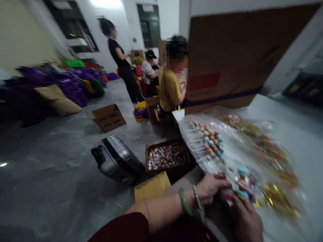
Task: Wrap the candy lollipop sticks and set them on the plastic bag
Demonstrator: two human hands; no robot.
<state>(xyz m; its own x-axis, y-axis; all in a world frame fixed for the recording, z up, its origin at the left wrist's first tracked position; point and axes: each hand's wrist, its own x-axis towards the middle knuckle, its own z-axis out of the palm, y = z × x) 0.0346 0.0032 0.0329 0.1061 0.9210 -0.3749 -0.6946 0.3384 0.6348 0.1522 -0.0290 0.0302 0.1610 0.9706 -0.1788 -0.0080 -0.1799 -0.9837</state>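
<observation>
Fingers pinched together, my left hand (210, 188), with a green bangle and a beaded bracelet at its wrist, grips a small colourful wrapped piece (227, 195) at the table's near edge. My right hand (247, 218) closes on the same piece from the other side; blur hides its exact kind. Just beyond lie blue and pink wrapped pieces (244, 181). A bundle of white sticks with pastel balls (212, 141) rests on clear plastic to the upper left of these. Shiny gold strips (280, 200) lie to the right of my hands.
A large cardboard box (227, 60) stands at the table's back. Below left are a carton of small colourful balls (168, 156), a grey suitcase (118, 158) and an open box (108, 117). A person in yellow (170, 84) sits beyond; other people are farther back. Purple sacks (73, 84) line the left.
</observation>
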